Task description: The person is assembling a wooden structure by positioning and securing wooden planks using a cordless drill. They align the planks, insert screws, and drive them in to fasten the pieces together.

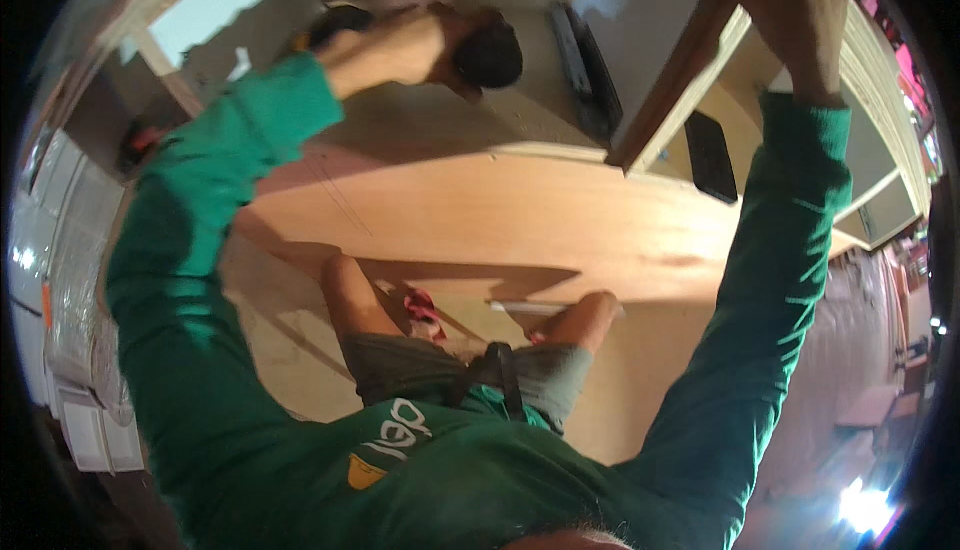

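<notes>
My left hand (400, 48) is wrapped round a black power tool (490, 54) with a rounded end, above the wooden shelf inside a cabinet. The tool's exact kind is hard to make out; its middle is hidden by my fingers. My right hand (792, 12) reaches up to the far right and rests against the top of the wooden frame (690, 100). Its fingers are stretched out, and their tips run toward the upper edge of the view.
A long black and grey object (588, 70) lies on the shelf beside a pale upright panel (655, 20). Right of the divider lies a flat black object (711, 155). A wooden front board (480, 215) crosses before my knees. Plastic-wrapped stacks (85, 280) stand at left.
</notes>
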The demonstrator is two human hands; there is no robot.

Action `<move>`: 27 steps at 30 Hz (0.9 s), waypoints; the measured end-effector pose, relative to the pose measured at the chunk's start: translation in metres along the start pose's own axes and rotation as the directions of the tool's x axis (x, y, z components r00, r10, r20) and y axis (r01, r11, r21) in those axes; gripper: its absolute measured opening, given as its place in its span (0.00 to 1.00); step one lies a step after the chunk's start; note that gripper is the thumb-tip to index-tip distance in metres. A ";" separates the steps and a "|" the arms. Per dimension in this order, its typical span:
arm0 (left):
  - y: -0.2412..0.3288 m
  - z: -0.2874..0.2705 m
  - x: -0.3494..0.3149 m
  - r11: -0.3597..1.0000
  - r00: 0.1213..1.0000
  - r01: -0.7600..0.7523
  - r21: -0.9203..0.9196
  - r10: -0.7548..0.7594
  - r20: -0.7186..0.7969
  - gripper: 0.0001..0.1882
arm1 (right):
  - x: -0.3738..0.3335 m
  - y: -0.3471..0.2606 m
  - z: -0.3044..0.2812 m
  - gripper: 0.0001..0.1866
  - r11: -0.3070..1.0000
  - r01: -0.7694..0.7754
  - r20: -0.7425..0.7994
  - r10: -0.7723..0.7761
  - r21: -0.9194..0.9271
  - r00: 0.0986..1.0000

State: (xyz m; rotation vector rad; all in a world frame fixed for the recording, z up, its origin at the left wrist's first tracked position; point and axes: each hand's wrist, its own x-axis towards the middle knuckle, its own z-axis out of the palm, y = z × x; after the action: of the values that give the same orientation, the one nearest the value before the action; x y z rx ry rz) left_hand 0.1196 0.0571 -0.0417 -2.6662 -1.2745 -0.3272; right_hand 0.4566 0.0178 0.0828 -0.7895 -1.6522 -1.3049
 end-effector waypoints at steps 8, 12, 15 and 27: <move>-0.024 0.040 0.035 0.997 0.988 0.007 0.071 -0.018 0.151 0.48 | 0.000 -0.012 -0.014 0.41 0.995 -0.088 0.024 0.087 0.050 0.996; -0.010 0.021 0.037 0.999 0.981 0.026 0.022 -0.030 0.191 0.51 | 0.000 0.006 -0.023 0.46 0.995 -0.026 0.105 0.017 0.093 0.994; -0.019 0.015 0.021 0.992 0.989 -0.049 0.113 0.033 0.141 0.44 | -0.002 0.000 -0.020 0.50 0.994 -0.069 0.093 0.061 0.081 0.994; 0.114 -0.149 0.018 0.884 0.741 -0.208 0.419 0.422 -0.523 0.30 | -0.009 0.017 -0.002 0.51 0.987 -0.022 0.139 0.044 -0.158 0.989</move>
State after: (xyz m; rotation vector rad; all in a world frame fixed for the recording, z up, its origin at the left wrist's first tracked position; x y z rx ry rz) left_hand 0.2013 -0.0373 0.1002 -2.1531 -0.5876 -0.7567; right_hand 0.4754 0.0203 0.0822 -1.0202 -1.6541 -1.3948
